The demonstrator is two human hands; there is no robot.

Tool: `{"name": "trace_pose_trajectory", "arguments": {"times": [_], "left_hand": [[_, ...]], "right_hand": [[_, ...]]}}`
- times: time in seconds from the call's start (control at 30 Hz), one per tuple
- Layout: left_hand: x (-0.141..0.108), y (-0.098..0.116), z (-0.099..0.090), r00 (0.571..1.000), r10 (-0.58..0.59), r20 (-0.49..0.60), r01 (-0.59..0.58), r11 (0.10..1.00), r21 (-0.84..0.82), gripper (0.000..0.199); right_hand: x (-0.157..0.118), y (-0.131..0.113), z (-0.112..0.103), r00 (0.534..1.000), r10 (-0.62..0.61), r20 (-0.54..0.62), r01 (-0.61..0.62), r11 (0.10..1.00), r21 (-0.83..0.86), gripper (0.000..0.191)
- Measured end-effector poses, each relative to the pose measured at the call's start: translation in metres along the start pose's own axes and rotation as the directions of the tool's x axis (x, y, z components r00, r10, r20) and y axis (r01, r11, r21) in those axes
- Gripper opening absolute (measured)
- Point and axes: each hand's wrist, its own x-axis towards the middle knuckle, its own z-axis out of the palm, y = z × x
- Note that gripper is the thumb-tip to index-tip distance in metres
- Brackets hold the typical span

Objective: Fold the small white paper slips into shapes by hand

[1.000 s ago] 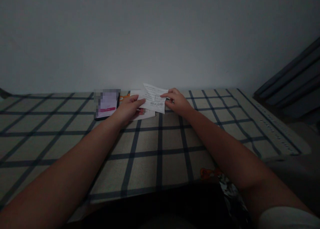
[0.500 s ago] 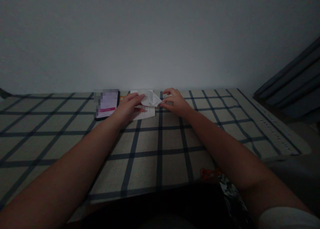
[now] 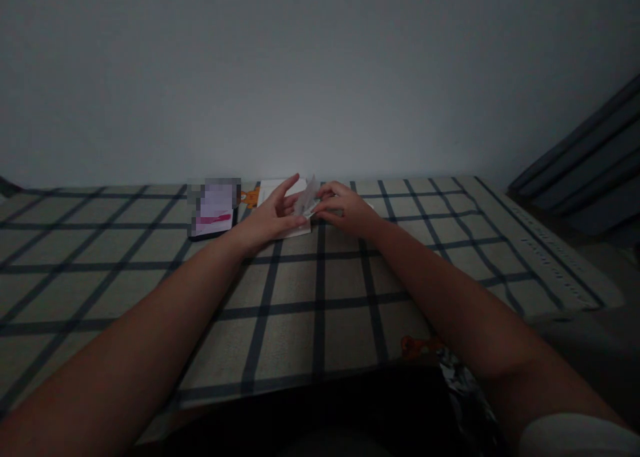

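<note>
A thin, pale, partly see-through sheet (image 3: 307, 194) stands raised and creased between my hands, over white paper. My right hand (image 3: 347, 209) is closed in a pinch on its right edge, thumb and fingertips together. My left hand (image 3: 275, 218) lies against the sheet's left side with thumb and fingers spread apart; some fingers curl behind it, partly hidden. White paper (image 3: 273, 184) lies flat beneath, mostly covered by my left hand. A small white edge (image 3: 369, 206) shows behind my right hand; what it belongs to is hidden.
A phone (image 3: 216, 218) with a lit, partly blurred screen lies left of my left hand. The checked cloth (image 3: 295, 290) covers the table, with orange bear prints (image 3: 249, 198). A pale wall (image 3: 320, 77) rises behind, and a dark curtain (image 3: 595, 150) hangs at right.
The sheet has gone from lying nearly flat to standing up. My left hand has turned and spread its fingers, moving slightly right. My right hand's fingers have drawn in around the sheet.
</note>
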Motion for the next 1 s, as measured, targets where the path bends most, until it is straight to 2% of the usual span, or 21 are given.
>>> {"name": "trace_pose_trajectory", "arguments": {"times": [0.1, 0.2, 0.33, 0.53, 0.67, 0.73, 0.83, 0.9, 1.0], "left_hand": [[0.0003, -0.0014, 0.0005, 0.999, -0.036, -0.031, 0.035, 0.999, -0.019, 0.112], [0.003, -0.0043, 0.0019, 0.989, -0.084, -0.12, 0.073, 0.994, -0.086, 0.096], [0.0044, -0.0032, 0.0049, 0.967, -0.128, -0.22, 0.095, 0.983, -0.154, 0.087], [0.0053, 0.0, 0.0047, 0.949, -0.157, -0.272, 0.107, 0.976, -0.187, 0.073], [0.005, 0.0018, 0.0051, 0.953, -0.151, -0.264, 0.108, 0.979, -0.171, 0.055], [0.0041, 0.0025, 0.0056, 0.957, -0.16, -0.243, 0.12, 0.978, -0.169, 0.044], [0.0039, 0.0009, 0.0046, 0.969, -0.149, -0.198, 0.113, 0.976, -0.184, 0.039], [0.0048, -0.0019, 0.0023, 0.979, -0.127, -0.162, 0.096, 0.978, -0.185, 0.037], [0.0057, -0.0044, -0.0012, 0.986, -0.09, -0.137, 0.061, 0.977, -0.202, 0.033]], "right_hand": [[0.0003, -0.0032, -0.0009, 0.998, 0.0, 0.056, 0.0, 1.0, -0.008, 0.016], [0.0002, -0.0038, 0.0007, 0.996, -0.027, 0.085, 0.031, 0.999, -0.043, 0.016], [-0.0006, -0.0025, 0.0032, 0.993, -0.05, 0.111, 0.057, 0.996, -0.063, 0.017], [-0.0011, -0.0017, 0.0027, 0.994, -0.023, 0.107, 0.029, 0.998, -0.052, 0.023], [-0.001, -0.0024, 0.003, 0.996, -0.041, 0.076, 0.044, 0.998, -0.037, 0.032], [-0.0011, -0.0026, 0.0033, 1.0, -0.027, 0.005, 0.028, 0.997, -0.065, 0.036], [-0.0009, -0.0022, 0.003, 0.995, 0.014, -0.097, -0.025, 0.994, -0.111, 0.036], [-0.0002, -0.0017, 0.0022, 0.995, 0.028, -0.092, -0.036, 0.995, -0.095, 0.035], [0.0017, -0.0015, 0.0012, 1.0, 0.017, -0.026, -0.019, 0.998, -0.065, 0.034]]}}
